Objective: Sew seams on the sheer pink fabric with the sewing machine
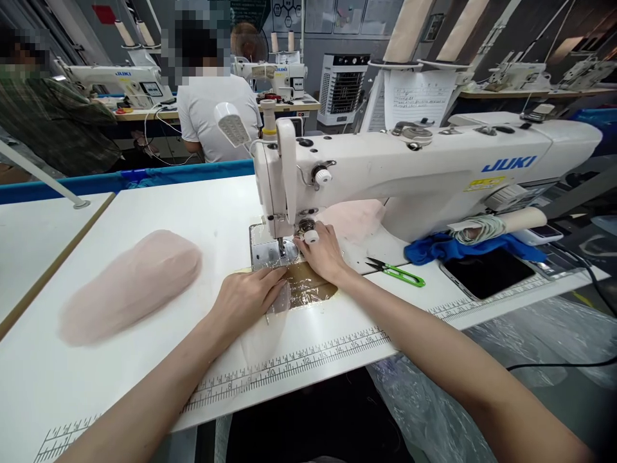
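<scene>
Left hand, right hand: palms down, apart; cannot tell if either pinches. Left to right: oval heap of sheer pale-pink fabric on white bench; translucent pale cloth under left hand, before white JUKI sewing machine; green-handled, black-bladed snips near right hand.

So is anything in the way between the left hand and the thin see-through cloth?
No, nothing visible: the left hand is already touching the sheer fabric. The green-handled thread snips lie out of the way, to the right of the right hand.
</scene>
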### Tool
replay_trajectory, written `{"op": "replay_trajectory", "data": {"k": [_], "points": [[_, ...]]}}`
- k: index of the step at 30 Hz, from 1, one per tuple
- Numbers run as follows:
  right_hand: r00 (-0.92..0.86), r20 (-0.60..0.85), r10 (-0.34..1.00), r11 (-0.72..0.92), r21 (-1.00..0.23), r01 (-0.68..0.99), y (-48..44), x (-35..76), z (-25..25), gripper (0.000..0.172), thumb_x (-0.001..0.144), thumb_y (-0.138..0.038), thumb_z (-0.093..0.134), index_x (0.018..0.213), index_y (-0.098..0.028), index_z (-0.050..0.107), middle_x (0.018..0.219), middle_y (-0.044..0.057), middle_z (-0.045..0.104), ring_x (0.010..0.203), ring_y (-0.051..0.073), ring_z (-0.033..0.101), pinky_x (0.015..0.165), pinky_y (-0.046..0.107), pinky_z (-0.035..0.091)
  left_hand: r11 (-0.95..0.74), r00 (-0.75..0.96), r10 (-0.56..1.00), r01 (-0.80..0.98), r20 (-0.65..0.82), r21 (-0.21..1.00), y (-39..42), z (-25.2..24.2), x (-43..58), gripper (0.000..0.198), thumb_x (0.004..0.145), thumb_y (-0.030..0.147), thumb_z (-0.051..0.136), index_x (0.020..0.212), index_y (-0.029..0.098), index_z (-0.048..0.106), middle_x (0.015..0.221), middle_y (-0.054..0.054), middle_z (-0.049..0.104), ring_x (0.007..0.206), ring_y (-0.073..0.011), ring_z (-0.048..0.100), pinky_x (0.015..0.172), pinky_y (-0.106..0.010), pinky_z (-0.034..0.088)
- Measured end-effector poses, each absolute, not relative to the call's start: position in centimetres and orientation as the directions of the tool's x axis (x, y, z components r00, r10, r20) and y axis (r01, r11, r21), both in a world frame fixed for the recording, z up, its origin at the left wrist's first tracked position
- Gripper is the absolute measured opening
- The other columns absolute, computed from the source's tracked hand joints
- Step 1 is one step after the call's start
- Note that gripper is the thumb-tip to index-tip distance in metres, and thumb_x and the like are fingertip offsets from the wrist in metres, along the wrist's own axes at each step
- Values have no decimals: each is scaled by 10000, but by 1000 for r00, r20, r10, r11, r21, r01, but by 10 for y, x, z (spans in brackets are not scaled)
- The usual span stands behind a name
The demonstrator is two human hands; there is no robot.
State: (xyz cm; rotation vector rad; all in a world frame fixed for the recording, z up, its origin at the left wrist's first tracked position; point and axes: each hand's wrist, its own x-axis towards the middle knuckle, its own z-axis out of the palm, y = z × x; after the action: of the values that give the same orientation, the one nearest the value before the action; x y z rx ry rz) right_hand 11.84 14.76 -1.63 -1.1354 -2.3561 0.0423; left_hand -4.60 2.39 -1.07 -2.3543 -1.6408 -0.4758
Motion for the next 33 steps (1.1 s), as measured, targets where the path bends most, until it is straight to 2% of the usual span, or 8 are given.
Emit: {"op": "replay_trajectory", "data": {"k": [12,20,33], "points": [[-464,414,783,607,-346,715,146,120,-9,106,924,-174,477,881,-172,574,970,99,626,946,256,538,837,386,378,-334,310,869,943,385,-5,23,-9,-46,317,979,340,389,1129,247,653,864,1,744,628,-149,674,489,-247,416],[-413,404,816,568,-429,703,145,121,-7,149,915,-116,420,844,-182,533,922,83,608,895,238,539,804,369,385,-335,310,868,942,388,-4,22,-6,-44,324,978,345,395,1125,234,662,847,1,742,626,-144,670,488,-235,406],[-288,424,858,499,-561,660,147,123,-7,122,886,-121,420,846,-202,503,923,58,599,912,237,531,810,365,382,-314,299,882,949,363,-19,23,-7,-45,341,979,363,384,1143,248,660,856,8,738,641,-145,672,503,-244,420]]}}
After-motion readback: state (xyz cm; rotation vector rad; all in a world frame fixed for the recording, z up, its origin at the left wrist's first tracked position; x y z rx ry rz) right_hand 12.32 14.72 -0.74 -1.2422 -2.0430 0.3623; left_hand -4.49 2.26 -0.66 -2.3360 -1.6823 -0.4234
